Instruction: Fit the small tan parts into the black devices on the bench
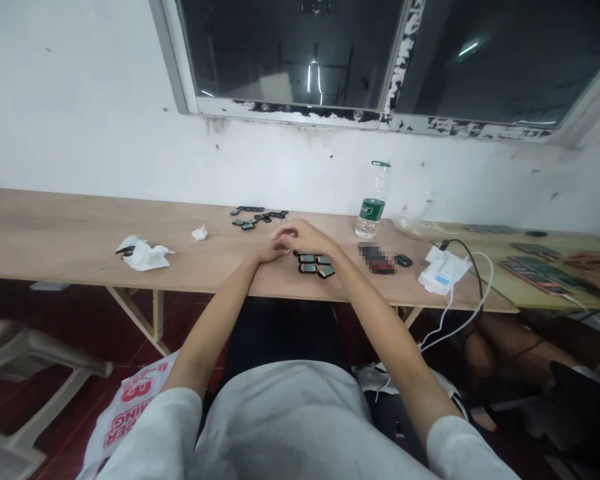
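Note:
Both of my hands rest together on the wooden table (80, 233). My left hand (271, 251) has its fingers curled, and my right hand (305, 237) lies over it. I cannot tell what, if anything, they pinch between them. Just right of the hands lies a cluster of small dark rectangular devices (315, 264). A second scatter of small dark pieces (257, 218) lies farther back near the wall.
A crumpled white tissue (143, 254) and a small white scrap (199, 233) lie to the left. A water bottle with a green label (371, 208), a white charger box with cables (445, 272) and dark gadgets sit to the right. Another person's hand (597, 263) is at the far right.

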Tool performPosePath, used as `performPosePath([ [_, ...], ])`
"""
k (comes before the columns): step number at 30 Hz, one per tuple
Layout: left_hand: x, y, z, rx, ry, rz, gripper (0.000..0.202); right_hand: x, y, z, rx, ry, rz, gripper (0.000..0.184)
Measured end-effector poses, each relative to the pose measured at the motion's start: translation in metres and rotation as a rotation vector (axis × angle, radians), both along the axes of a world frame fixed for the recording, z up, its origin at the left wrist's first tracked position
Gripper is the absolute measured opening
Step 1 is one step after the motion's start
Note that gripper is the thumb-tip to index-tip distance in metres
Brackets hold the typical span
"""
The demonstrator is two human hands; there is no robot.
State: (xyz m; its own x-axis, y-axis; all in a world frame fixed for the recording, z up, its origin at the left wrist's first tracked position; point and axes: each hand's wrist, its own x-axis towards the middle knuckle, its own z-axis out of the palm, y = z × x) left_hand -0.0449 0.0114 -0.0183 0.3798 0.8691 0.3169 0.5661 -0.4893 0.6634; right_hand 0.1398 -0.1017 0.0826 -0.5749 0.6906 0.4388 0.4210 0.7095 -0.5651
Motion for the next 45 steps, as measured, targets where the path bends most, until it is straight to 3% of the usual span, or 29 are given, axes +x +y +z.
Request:
performPosePath([
  [3,-0.003,0.002,-0.003,0.029,0.017,-0.098,0.029,0.031,0.045,-0.012,-0.145,-0.104,-0.268,0.023],
  [7,-0.005,0.005,-0.007,0.06,0.022,-0.107,0.037,0.059,0.081,-0.041,-0.263,-0.203,-0.253,0.019],
  [9,-0.003,0.005,-0.008,0.068,0.018,-0.109,0.04,0.063,0.086,-0.052,-0.285,-0.227,-0.247,0.012],
  [12,0.0,0.004,-0.009,0.079,0.007,-0.117,0.041,0.064,0.085,-0.064,-0.263,-0.203,-0.246,0.016],
  [20,0.011,-0.007,-0.006,0.15,-0.097,-0.166,0.044,0.069,0.088,-0.087,-0.079,0.224,-0.319,0.032],
  [26,0.018,-0.021,0.005,0.221,-0.128,-0.158,0.04,0.071,0.085,-0.089,-0.136,0.521,-0.308,0.047],
  [34,0.021,-0.025,0.012,0.253,-0.123,-0.214,0.041,0.059,0.078,-0.089,-0.164,0.454,-0.306,0.047],
  [39,0.02,-0.024,0.017,0.245,-0.104,-0.178,0.038,0.055,0.076,-0.087,-0.154,0.443,-0.322,0.044],
  [45,0.021,-0.024,0.017,0.122,-0.254,-0.122,0.035,0.055,0.075,-0.087,-0.126,0.431,-0.283,0.043],
])
